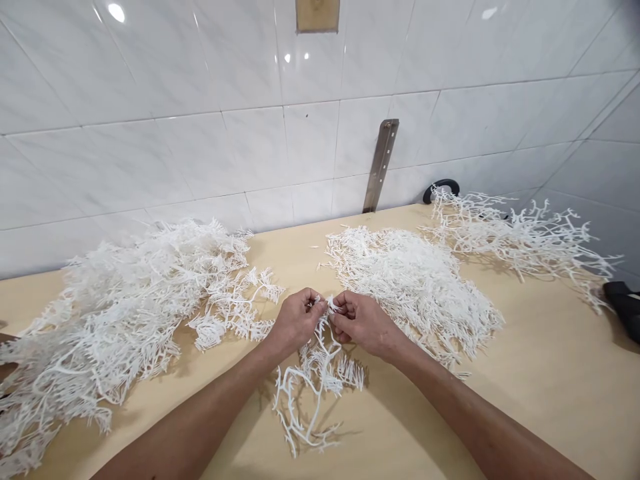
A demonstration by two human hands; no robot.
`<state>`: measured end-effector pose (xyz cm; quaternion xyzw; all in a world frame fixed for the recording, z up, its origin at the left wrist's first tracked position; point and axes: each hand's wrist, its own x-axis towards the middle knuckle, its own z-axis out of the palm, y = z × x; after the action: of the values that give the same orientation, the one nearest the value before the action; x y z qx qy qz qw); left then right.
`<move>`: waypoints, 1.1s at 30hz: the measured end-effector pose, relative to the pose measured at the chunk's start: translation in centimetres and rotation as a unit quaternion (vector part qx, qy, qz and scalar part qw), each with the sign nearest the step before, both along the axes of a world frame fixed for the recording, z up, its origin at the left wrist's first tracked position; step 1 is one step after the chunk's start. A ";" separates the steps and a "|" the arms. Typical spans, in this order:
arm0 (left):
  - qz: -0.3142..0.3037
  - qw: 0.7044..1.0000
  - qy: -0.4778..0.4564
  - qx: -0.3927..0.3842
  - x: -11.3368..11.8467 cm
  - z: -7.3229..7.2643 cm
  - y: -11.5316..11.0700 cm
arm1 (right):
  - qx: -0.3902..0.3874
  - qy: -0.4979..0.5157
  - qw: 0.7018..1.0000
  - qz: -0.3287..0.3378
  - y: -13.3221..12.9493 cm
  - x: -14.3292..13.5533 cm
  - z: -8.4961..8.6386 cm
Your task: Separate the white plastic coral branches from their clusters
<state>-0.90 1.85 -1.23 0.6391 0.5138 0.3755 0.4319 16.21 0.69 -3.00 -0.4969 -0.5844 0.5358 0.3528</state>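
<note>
A white branching plastic piece (pixel 320 373) hangs below my two hands at the middle, bare stems at its lower left and fine tufts at its right. My left hand (pixel 300 317) pinches its upper end between thumb and fingers. Close beside it, my right hand (pixel 363 321) is closed on a small tuft at the same end. To the right lies a flat pile of short white sprigs (pixel 410 280). A large heap of tufted white branches (pixel 135 300) covers the left side, with a few looser pieces (pixel 235 307) near my left hand.
Thin, mostly bare white branches (pixel 520 233) lie at the back right of the wooden table (pixel 540 360). Behind them is a black ring-shaped object (pixel 441 189). A metal bracket (pixel 381 167) stands against the tiled wall (pixel 250 153). A black object (pixel 625 308) sits at the right edge.
</note>
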 end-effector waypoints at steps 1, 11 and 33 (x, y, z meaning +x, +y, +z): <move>0.001 1.000 0.001 0.001 0.0 0.0 0.0 | 0.000 0.001 1.000 -0.001 0.0 0.0 0.0; 0.005 0.999 -0.023 0.021 -0.1 -0.1 -0.1 | 0.034 -0.031 0.999 0.011 -0.2 0.2 0.3; 0.038 0.997 -0.023 0.068 -0.4 -0.5 0.3 | 0.052 -0.075 0.996 -0.019 -0.2 1.3 0.1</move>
<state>-1.33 2.15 -1.75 0.6381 0.5010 0.4403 0.3846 17.52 0.45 -2.88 -0.5272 -0.6271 0.4590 0.3436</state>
